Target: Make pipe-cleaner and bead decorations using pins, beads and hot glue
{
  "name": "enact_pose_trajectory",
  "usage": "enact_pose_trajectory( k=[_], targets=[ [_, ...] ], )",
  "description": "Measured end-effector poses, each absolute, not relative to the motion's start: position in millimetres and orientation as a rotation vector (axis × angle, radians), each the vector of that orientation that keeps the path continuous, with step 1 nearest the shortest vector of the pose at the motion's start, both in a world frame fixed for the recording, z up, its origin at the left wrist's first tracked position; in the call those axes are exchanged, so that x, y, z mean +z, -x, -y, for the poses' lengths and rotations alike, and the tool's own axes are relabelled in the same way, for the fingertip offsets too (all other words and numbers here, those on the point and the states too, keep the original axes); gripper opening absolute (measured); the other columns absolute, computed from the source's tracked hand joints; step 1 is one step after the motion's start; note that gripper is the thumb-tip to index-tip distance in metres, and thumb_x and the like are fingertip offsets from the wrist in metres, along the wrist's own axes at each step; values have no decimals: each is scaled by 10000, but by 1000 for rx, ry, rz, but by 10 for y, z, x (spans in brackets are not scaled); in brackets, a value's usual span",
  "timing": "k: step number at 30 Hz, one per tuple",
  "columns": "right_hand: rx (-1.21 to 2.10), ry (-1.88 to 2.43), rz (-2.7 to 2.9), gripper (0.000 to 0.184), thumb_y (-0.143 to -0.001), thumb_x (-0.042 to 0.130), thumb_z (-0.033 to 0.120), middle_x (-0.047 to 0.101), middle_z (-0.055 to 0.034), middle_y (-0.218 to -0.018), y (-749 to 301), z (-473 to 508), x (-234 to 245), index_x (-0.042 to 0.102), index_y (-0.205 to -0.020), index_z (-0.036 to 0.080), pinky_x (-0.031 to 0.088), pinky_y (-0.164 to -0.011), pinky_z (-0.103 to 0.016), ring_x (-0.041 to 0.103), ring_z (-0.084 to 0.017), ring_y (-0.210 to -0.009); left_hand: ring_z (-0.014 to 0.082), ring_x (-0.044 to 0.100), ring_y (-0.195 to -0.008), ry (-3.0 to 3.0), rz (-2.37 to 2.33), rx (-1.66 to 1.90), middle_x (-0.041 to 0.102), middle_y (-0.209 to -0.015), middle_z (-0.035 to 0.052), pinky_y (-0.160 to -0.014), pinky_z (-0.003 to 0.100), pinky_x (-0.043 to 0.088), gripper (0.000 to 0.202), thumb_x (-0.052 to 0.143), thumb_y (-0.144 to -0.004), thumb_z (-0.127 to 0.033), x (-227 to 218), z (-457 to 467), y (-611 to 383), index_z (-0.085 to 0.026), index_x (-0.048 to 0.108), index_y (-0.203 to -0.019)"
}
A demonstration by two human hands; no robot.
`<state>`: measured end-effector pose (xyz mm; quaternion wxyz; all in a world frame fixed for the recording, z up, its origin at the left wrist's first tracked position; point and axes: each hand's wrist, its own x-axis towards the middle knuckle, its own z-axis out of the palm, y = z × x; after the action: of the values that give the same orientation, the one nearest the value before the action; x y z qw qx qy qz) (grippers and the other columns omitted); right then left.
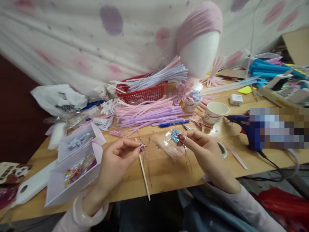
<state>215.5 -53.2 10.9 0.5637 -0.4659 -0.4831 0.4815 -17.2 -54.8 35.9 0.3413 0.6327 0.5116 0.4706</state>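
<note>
We locate the blue bead cluster (174, 136) above the work table (131, 190), between the two hands and at the fingertips of the right hand (205, 154), which is by far the nearer. The right thumb and forefinger are drawn together on the cluster's right edge; the other fingers curl behind them. From the left hand (120, 158), the cluster lies to the right and slightly farther from the body, with a plain gap between. The left thumb and forefinger meet in a fine pinch and appear to grip a thin strand (145, 158); we cannot tell its full course, because the detail is too small. We judge this sideways gap, left fingertips to bead cluster, to be the governing relation. For orientation, we note that the cluster is compact, only a little longer than wide; its long axis seems to run from upper left to lower right, its free end facing up and left, away from the right fingertips. Its loose wires (186, 158) hang from below the right fingertips toward the near table edge, slanting slightly right. A wooden stick (144, 177) lies just beside the left fingertips, its long axis running from beyond them down toward the near edge. Behind the cluster we find a clear plastic bag (166, 148) and, farther back, a blue pen (172, 123) lying nearly crosswise.
</note>
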Motion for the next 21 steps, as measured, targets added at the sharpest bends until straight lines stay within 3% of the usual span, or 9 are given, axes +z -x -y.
enact_pose_trajectory(
  k=[8,21],
  targets=[
    [1339,860,1360,128,-830,693,302,638,5,-710,-1948,733,313,656,-759,203,474,-616,-222,588,-112,-655,56,642,-633,-812,-988,1410,715,-687,-27,-637,119,525,188,880,-583,-237,219,760,-117,-197,737,-698],
    [1389,864,1333,178,-823,684,343,617,-2,-639,-1922,776,285,652,-705,215,484,-546,-224,575,-123,-588,32,572,-568,-397,-655,1313,624,-645,-41,-588,138,499,180,868,-628,-239,161,845,-144,-209,722,-728]
  ],
)
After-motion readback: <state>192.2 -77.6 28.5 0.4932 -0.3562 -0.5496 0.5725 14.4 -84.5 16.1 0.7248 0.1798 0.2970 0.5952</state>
